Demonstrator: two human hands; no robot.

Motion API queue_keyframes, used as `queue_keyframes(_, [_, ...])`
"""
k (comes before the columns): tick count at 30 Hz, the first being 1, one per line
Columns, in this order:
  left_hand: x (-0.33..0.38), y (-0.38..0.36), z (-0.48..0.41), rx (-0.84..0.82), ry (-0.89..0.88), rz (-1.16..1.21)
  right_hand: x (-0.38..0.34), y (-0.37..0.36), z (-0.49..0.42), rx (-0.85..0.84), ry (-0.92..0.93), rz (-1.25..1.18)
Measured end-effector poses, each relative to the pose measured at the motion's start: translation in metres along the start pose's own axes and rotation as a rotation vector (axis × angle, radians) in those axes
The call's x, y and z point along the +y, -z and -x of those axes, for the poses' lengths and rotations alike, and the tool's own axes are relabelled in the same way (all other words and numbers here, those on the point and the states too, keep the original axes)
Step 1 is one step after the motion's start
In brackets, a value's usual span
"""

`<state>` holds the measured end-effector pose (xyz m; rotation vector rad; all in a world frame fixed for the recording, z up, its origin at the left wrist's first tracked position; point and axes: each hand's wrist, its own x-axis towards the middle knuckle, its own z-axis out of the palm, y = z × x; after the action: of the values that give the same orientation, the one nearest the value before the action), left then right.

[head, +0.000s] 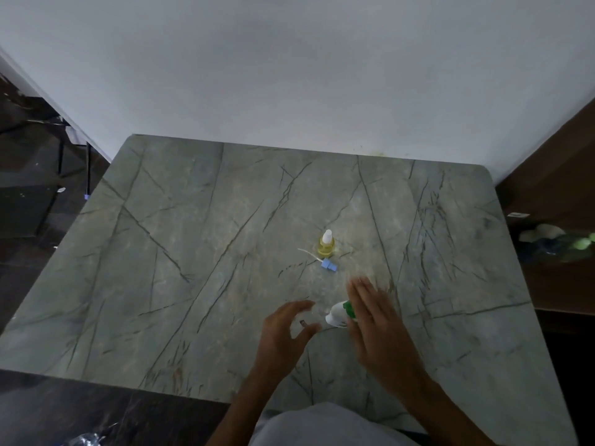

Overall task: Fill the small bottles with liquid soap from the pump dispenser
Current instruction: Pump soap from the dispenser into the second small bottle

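Right hand [376, 320] flat, fingers straight over the pump dispenser [336, 315], likely poised to press. Left hand [289, 329] cupped just left of the dispenser. Can't tell if it holds a clear bottle. Beyond the dispenser: small bottle [325, 246], filled yellow and capped, with a blue spray cap [329, 264] lying loose beside it.

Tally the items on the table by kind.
Yellow-filled small bottle: 1
Blue cap with tube: 1
White dispenser with green pump: 1
Total: 3
Anything inside the curl of the left hand is too blurred to count.
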<state>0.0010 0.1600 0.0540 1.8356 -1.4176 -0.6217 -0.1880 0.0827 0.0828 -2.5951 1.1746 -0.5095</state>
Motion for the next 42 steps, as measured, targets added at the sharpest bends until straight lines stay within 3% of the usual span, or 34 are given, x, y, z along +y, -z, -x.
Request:
queue_keyframes(9, [0.006,-0.007,0.003,0.006,-0.017,0.006,-0.01,-0.014,0.027,-0.084,-0.004,0.128])
queue_keyframes(27, [0.025,-0.014,-0.01,0.019,-0.041,-0.06,-0.003,-0.028,0.024,0.042,0.0,0.067])
queue_keyframes(42, [0.026,-0.015,-0.019,-0.019,-0.049,-0.046,-0.005,-0.021,0.02,-0.007,0.006,0.053])
